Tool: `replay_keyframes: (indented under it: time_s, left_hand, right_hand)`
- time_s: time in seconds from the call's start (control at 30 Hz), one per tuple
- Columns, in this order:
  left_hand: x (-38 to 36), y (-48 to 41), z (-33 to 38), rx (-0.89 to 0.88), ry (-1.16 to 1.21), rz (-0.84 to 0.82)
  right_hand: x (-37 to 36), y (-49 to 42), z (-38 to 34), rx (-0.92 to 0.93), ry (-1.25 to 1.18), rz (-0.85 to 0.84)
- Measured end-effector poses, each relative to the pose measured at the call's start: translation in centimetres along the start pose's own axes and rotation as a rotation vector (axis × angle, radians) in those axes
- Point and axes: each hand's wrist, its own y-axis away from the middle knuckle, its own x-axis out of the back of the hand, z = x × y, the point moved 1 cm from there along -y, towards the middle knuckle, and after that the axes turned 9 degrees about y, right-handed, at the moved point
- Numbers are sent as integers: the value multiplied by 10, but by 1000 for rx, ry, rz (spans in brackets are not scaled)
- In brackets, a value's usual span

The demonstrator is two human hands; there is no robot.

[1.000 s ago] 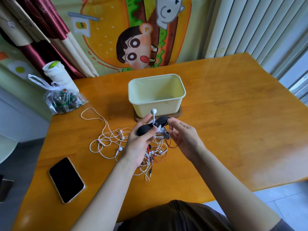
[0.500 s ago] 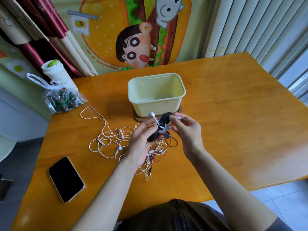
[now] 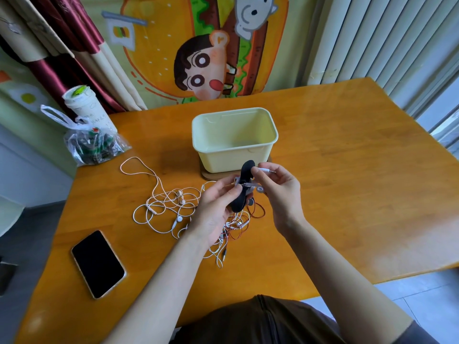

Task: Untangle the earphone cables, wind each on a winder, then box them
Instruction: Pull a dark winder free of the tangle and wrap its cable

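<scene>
My left hand grips a black winder with white earphone cable wound round its middle, held upright above the table. My right hand pinches the white cable's jack plug beside the winder's top end. Under both hands lies a tangle of white earphone cables mixed with a red cable. A pale yellow box stands open just behind the hands on a brown coaster; nothing shows inside it.
A black phone lies face up at the front left of the orange table. A clear plastic bag and a white cup stand at the back left. A curtain and blinds hang behind.
The winder has turned from lying across to standing upright in my left hand. My right hand has drawn the jack plug up beside its top end.
</scene>
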Motion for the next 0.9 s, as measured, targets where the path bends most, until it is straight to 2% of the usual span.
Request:
replay_keyframes:
  time_s: [0.37, 0.7, 0.9]
  left_hand:
    - [-2, -2, 2, 30, 23, -15]
    - [1, -2, 4, 112, 295, -6]
    - [-3, -2, 5, 108, 266, -14]
  right_hand:
    - [0, -6, -8, 72, 96, -15]
    - [5, -13, -10, 57, 20, -31]
    - [1, -14, -9, 54, -21, -52]
